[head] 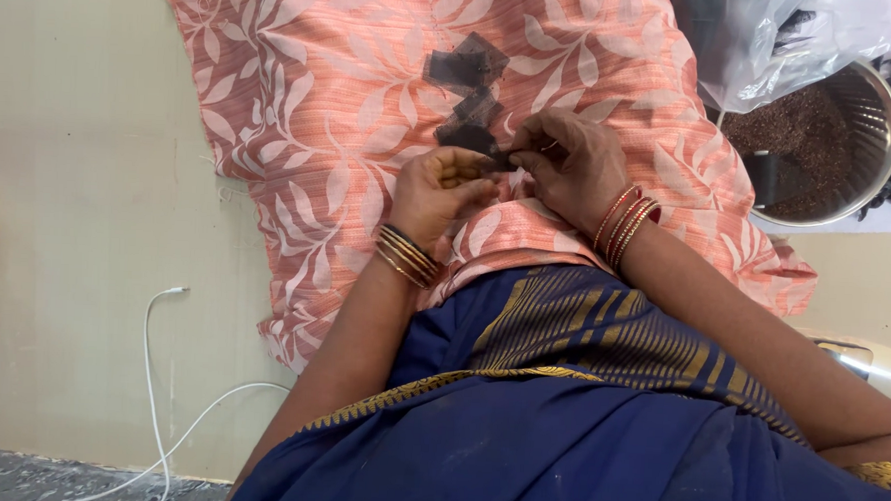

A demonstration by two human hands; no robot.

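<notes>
- Orange leaf-print cloth [352, 96] covers top centre of frame, spread on the floor.
- Steel bowl [876, 149] of dark grains, upper right, under a clear plastic bag [765, 34].
- White cable [159, 388], lower left.
- Right hand [579, 166] and left hand [443, 185], centre, fingertips pinched together on a small dark pouch [497, 163].
- More dark pouches [469, 66] lie on the cloth just above the hands.
</notes>
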